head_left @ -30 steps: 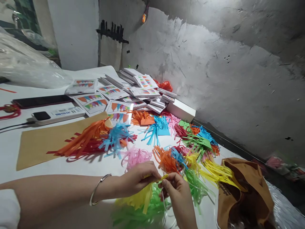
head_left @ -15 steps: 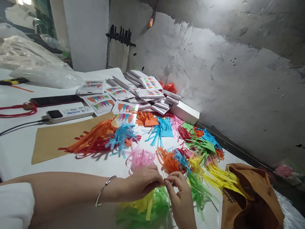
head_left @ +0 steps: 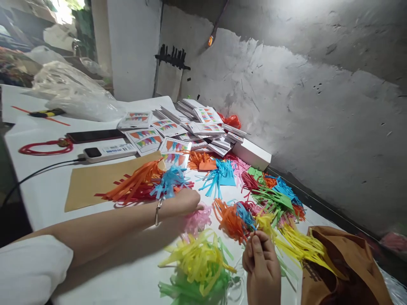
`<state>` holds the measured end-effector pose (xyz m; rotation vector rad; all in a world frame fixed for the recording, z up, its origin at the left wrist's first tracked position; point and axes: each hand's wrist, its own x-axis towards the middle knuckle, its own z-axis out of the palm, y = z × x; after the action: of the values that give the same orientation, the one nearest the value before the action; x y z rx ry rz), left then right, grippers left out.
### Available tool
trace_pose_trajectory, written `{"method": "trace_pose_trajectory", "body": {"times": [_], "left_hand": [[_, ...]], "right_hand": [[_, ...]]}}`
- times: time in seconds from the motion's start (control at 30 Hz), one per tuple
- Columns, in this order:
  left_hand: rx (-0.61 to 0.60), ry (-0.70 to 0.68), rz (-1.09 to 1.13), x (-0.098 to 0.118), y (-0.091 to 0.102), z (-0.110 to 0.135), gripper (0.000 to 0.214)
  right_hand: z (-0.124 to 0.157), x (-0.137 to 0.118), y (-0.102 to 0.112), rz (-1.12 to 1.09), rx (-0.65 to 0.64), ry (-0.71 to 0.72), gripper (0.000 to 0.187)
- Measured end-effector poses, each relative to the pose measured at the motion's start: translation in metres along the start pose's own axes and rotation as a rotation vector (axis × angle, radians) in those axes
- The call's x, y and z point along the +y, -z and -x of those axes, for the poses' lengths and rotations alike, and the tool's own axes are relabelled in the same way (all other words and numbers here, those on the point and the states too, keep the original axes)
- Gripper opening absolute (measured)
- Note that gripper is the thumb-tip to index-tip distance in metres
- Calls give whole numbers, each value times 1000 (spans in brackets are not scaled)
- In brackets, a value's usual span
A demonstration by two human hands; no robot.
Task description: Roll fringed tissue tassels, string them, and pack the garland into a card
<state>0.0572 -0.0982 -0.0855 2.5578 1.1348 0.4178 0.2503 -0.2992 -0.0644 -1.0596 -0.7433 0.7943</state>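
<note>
My left hand (head_left: 183, 203) reaches forward over the white table (head_left: 47, 186), a bangle on its wrist, fingers curled onto a pink paper tassel (head_left: 199, 221). Nearer me, my right hand (head_left: 260, 259) is held upright with fingertips pinched together at the top; what they pinch is too thin to make out. Between the hands a yellow paper tassel (head_left: 199, 257) lies loose on top of a green one (head_left: 187, 290). Orange (head_left: 227, 218), blue and more yellow tassels (head_left: 295, 241) lie just beyond my right hand.
Orange, red and blue fringes (head_left: 143, 184) rest on a brown paper sheet (head_left: 92, 183). Behind are stacked printed cards (head_left: 190, 125), a white box (head_left: 252, 153), a power strip (head_left: 108, 151), a phone (head_left: 95, 135) and a red cord (head_left: 47, 146). A brown bag (head_left: 340, 267) sits at right by the wall.
My hands have parted. The left let go of the yellow tassel and moved forward to the pink one; the yellow tassel now lies on the green. The right stays pinched.
</note>
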Motion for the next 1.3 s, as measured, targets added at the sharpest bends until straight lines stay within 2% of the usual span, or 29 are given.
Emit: {"method": "trace_pose_trajectory", "body": {"times": [0.13,0.27,0.33,0.43,0.5,0.57,0.67,0.73,0.8,0.93,1.1,1.2,1.3], "left_hand": [[-90,71,-2,-12,-4,-3,28],[-47,9,70,-1,24,1,21],[11,-73,123,12,40,10,17],[82,-258,232,34,54,32,17],[105,-443,376,49,54,44,19],[78,-605,529,60,50,51,19],[-55,-679,682,72,37,51,19],[-106,-644,788,78,26,51,21],[-111,-567,913,82,13,51,25],[-182,-294,1254,86,-6,53,36],[-390,92,1732,84,-4,50,40],[-431,187,1832,82,0,50,40],[-449,210,1850,82,0,52,40]], "right_hand": [[2,10,2,35,-88,-60,34],[6,11,-1,93,-66,-101,40],[10,10,-6,133,-43,-92,38],[16,4,-15,256,-46,43,31],[19,-2,-19,347,-77,175,28],[21,-8,-21,404,-133,280,26],[22,-10,-23,451,-235,340,25],[22,-8,-23,477,-223,338,25],[22,-3,-23,480,-158,326,26],[22,5,-23,414,-112,272,28],[23,8,-22,417,-3,119,32],[24,8,-23,470,-26,122,36],[25,10,-22,509,-49,151,37]]}}
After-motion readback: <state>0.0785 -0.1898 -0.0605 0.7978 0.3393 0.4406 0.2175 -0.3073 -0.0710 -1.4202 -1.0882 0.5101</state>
